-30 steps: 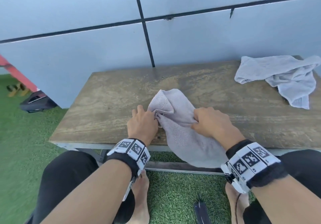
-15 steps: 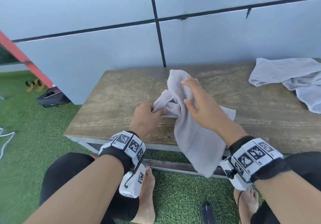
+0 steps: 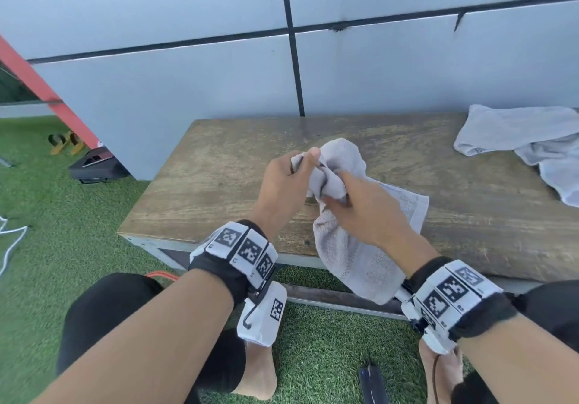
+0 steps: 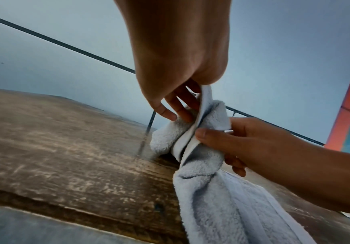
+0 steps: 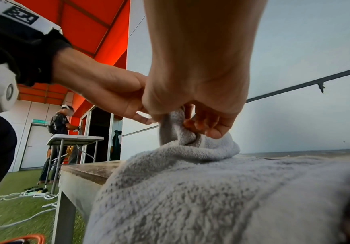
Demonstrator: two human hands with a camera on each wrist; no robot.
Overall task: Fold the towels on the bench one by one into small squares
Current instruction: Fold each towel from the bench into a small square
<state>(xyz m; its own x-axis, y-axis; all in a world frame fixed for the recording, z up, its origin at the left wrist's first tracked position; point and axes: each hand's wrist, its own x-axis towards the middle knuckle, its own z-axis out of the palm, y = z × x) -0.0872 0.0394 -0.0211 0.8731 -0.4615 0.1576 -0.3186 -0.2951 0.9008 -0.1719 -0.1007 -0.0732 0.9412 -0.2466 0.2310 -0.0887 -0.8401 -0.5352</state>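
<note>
A pale grey towel point(image 3: 351, 247) is bunched above the wooden bench point(image 3: 219, 184), its lower part draped over the front edge. My left hand point(image 3: 291, 178) pinches the towel's hemmed edge point(image 4: 201, 115) at the top of the bunch. My right hand point(image 3: 360, 203) grips the same bunch just beside it, thumb on the hem point(image 4: 190, 137). From the right wrist, the towel point(image 5: 211, 189) fills the lower frame, and my right hand point(image 5: 193, 125) curls into the cloth. A second crumpled towel point(image 3: 526, 140) lies at the bench's far right.
A grey panelled wall point(image 3: 188, 74) stands right behind the bench. Green artificial turf point(image 3: 62, 231) surrounds it, with a dark bag point(image 3: 97, 165) and sandals point(image 3: 65, 142) to the left. In the right wrist view, a person point(image 5: 59, 128) stands at a folding table point(image 5: 75, 138) far off.
Both hands have lifted the towel's upper part off the bench and drawn close together. The left hand rose from the bench surface; the right went from an open reach to gripping the bunch.
</note>
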